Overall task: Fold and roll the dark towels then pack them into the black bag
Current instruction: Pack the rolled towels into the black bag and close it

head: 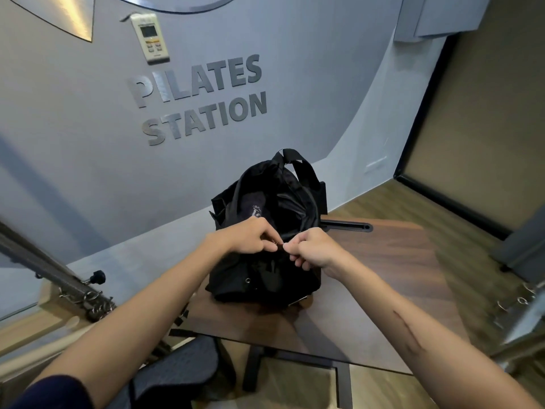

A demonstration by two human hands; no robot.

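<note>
Head view: the black bag [265,231] stands mid-table [398,261]; a dark towel [256,206] shows inside at 12 o'clock.
Hands: your left hand [250,240] and right hand [312,249] pinch the bag's near rim.
Technique: pull evenly outward.
Unclear: the pinched part is too small to identify.

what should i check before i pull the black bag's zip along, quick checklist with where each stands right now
1. Black bag sits fully on the wooden table: ok.
2. Left hand pinches at the bag's near top edge: ok.
3. Right hand pinches the same spot, next to the left: ok.
4. Towel with pale emblem lies inside the opening: ok.
5. Bag opening closed: not ok, it gapes behind the hands.
6. All towels packed: cannot tell, the interior is too dark.
</note>
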